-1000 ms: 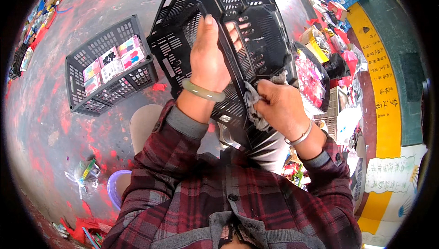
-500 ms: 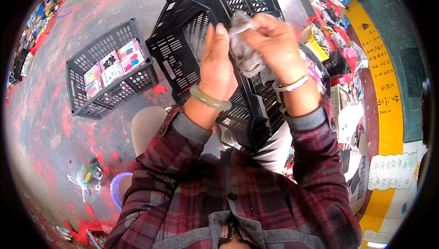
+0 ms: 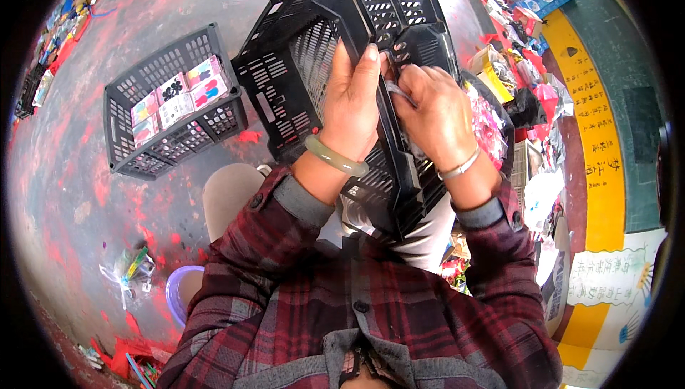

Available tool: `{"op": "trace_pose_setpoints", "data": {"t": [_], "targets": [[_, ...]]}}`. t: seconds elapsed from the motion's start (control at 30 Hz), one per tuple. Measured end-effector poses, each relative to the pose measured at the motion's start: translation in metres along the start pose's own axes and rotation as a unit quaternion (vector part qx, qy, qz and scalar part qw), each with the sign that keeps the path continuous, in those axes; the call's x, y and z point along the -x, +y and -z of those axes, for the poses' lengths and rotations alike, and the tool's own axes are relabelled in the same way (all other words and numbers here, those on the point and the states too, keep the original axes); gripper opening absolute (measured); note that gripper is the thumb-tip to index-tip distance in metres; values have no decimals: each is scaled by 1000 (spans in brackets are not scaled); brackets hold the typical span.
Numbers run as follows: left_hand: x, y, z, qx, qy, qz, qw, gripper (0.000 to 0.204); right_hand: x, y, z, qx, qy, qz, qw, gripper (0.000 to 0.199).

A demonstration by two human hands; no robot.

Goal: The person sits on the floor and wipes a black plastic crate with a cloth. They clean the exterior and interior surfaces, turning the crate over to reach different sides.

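Observation:
A black plastic crate (image 3: 285, 103) stands tilted on its side in front of me, its open side facing left. My left hand (image 3: 349, 107) is closed on the crate's rim, with the thumb up along the edge. Bent fingers of my right hand (image 3: 439, 114) press against the crate's outer wall, pinching a grey cloth (image 3: 394, 89). Only a small bit of that cloth shows, as the hand covers the rest.
To the left on the stained floor sits a dark grey crate (image 3: 178, 143) with several small printed packets (image 3: 173, 89). A purple basin (image 3: 175, 296) and a clear plastic bag (image 3: 128, 271) are lower left. Piled goods (image 3: 528, 68) line the right wall.
My right hand has moved slightly down, pressing the cloth to the crate wall; most of the cloth is now hidden. My left hand and the crate have shifted a little rightward.

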State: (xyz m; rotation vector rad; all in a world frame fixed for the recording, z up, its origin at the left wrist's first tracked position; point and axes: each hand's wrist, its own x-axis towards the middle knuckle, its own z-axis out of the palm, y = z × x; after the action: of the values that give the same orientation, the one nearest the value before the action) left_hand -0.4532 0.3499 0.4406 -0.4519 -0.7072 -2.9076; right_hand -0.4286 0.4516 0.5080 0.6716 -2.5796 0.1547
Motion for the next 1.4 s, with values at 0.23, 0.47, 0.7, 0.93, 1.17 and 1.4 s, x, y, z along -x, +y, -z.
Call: {"op": "trace_pose_setpoints", "data": {"t": [0.23, 0.47, 0.7, 0.93, 1.17, 1.4], "targets": [[1, 3, -4, -40, 15, -31, 999, 26, -47, 14, 15, -24, -23, 31, 999, 14], [2, 4, -1, -27, 9, -13, 999, 29, -8, 5, 7, -27, -91, -82, 992, 16], [10, 5, -7, -48, -14, -12, 999, 35, 28, 23, 26, -256, -191, -210, 924, 15], [7, -4, -2, -101, -50, -75, 991, 53, -35, 10, 26, -372, -64, -121, 918, 7], [8, -7, 0, -113, -47, -95, 988, 60, -75, 9, 13, -164, -154, -140, 964, 27], [9, -4, 1, -128, -50, -86, 987, 55, -97, 2, 14, -49, -90, -110, 989, 29]]}}
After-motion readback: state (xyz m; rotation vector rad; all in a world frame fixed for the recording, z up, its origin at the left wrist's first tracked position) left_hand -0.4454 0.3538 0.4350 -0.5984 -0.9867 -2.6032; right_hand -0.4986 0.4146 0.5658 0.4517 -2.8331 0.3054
